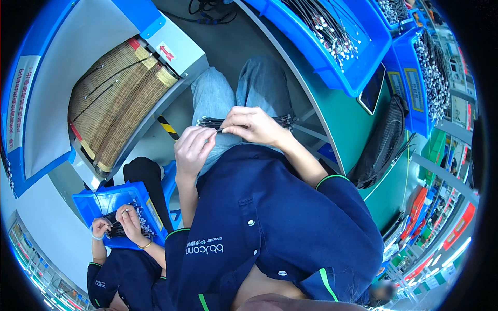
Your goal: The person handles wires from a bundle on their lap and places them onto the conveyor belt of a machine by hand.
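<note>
A bundle of short black cables (284, 122) lies across my lap on my jeans, its ends showing on both sides of my right hand. My left hand (193, 149) is closed in a pinch on a thin black cable (219, 130). Meeting it from the right, my right hand (252, 125) pinches the same dark piece between thumb and forefinger, just over the bundle. The fingers cover most of this cable, so its ends cannot be made out.
Left of my knees stands a machine with a brown mesh conveyor belt (124, 98) carrying several cables. On the right, a green table (324, 98) holds blue bins (347, 83) of cables, a phone (372, 89) and a black mesh pouch (381, 145). A co-worker's hands (129, 223) work over a blue tray (85, 203).
</note>
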Action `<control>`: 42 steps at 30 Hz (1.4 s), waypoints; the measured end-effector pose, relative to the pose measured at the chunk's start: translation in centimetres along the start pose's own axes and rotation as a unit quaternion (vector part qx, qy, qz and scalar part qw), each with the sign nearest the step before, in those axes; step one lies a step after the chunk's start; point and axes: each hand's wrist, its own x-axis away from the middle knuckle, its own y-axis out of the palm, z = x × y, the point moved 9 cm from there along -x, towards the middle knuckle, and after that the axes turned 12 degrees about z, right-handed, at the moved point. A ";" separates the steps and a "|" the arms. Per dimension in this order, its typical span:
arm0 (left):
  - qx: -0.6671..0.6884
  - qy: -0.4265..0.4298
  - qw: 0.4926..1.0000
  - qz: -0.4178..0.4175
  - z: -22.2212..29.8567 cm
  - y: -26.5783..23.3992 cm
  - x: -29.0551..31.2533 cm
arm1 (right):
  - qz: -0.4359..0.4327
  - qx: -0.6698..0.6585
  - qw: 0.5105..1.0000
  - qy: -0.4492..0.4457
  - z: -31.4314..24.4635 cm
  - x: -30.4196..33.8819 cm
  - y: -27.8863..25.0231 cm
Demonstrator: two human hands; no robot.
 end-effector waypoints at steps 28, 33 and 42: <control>-0.022 -0.274 0.961 -0.012 -12.7 -2.4 7.4 | -0.014 0.102 0.981 0.163 10.0 5.2 -4.3; -0.001 -0.266 0.964 -0.025 -12.0 -1.8 7.0 | 0.048 0.210 0.974 0.070 7.5 3.9 -5.1; -0.037 -0.275 0.961 0.007 -13.5 -4.5 7.1 | 0.037 0.315 0.948 0.004 9.2 4.8 -6.2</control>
